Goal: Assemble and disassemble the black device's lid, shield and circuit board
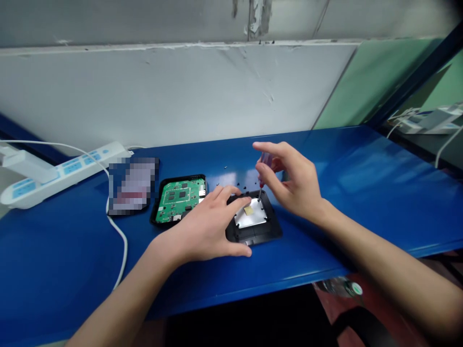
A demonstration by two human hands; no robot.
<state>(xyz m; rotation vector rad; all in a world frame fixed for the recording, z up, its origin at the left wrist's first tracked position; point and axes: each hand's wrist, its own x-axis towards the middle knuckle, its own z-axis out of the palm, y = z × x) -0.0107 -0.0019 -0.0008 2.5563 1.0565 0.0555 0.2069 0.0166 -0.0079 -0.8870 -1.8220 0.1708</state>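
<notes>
Right hand [298, 180]: closed narrowly around the handle of a screwdriver [266, 161], one finger stretched over its top; the tip stands at the far right corner of the metal plate [253, 219]
Left hand [211, 221]: spread wide over the left part of the black cover [258, 236], thumb by the near edge, apparently steadying it
Black cover: flat on the blue table [307, 260], in front of the person, the metal plate inside it and a yellow pad [248, 210] on the plate
Done, by the look of it: the box is open, with the black case [155, 214] just left of the cover and a green board [177, 193] bare inside; small dark bits [245, 187], likely screws, lie loose past the far edge
Left to do, as I judge: the plate's far right corner is being worked; whether a screw is going in or out, I cannot tell
Room on the right: the broadest stretch of blue surface
Room on the left: tighter, with the case, a pixelated object [133, 185], a white cable [125, 246] and a power strip [77, 167]
Table edges: the near one runs a little in front of the cover; a pale wall panel [162, 91] closes off the far one
</notes>
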